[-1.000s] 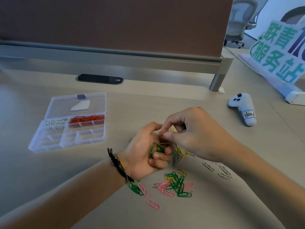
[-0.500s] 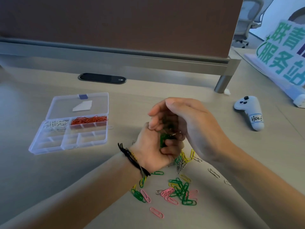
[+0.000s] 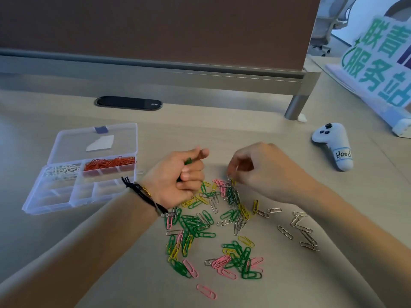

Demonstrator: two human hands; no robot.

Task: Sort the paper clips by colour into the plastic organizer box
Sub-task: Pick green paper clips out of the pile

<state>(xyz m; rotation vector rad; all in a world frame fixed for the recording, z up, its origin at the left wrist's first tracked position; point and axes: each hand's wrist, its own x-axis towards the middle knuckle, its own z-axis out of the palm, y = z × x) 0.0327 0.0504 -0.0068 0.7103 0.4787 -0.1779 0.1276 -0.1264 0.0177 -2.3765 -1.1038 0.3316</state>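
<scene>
Your left hand (image 3: 178, 176) is curled into a fist around a small bunch of green paper clips (image 3: 188, 161), which show between the thumb and the bent fingers (image 3: 191, 175); the hand sits above the worktop (image 3: 222, 134), just left of the loose pile. Your right hand (image 3: 262, 172) hovers over the far edge of the pile with its fingertips (image 3: 233, 172) drawn together in a pinch at a clip there; the colour of that clip cannot be told. The unsorted paper clips (image 3: 213, 221), green, yellow, pink and silver, lie scattered on the worktop between and below your two forearms, with a loose group of silver clips (image 3: 300, 230) off to the right. The plastic organizer box (image 3: 55, 203) lies open to the left of your left hand, its clear lid (image 3: 93, 141) folded back flat. White clips (image 3: 62, 172) fill the far left compartment, and orange clips (image 3: 109, 163) fill the compartment beside it. A white controller (image 3: 333, 145) with a handwritten label lies on the worktop to the far right, well apart from the pile.
</scene>
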